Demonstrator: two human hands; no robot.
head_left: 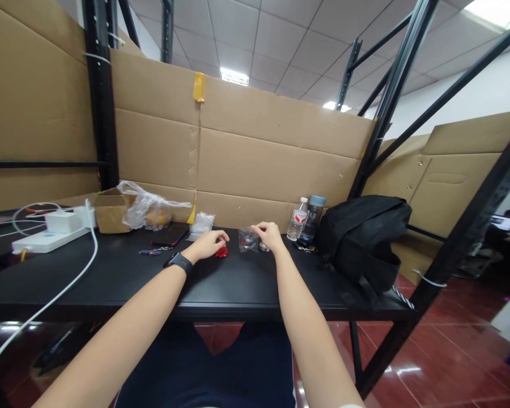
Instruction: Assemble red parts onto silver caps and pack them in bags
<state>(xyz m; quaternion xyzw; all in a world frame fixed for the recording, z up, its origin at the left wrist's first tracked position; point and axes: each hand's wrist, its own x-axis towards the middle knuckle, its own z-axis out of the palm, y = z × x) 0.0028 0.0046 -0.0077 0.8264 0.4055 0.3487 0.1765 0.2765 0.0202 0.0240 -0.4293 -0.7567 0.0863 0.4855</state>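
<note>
My right hand pinches the upper corner of a small clear plastic bag. Something small and reddish shows inside that bag, too small to name. Beneath the right hand, a small round silvery thing is partly covered. My left hand, with a dark watch on its wrist, hovers with fingers loosely curved and apart. Just under its fingertips lies a little heap of red pieces on the black tabletop; contact cannot be made out. Behind the left hand sits a stack of clear plastic bags.
A phone and a small keychain lie at left, near a knotted plastic bag, a cardboard box and a power strip with a trailing white cable. A water bottle, a dark bottle and a black backpack stand right.
</note>
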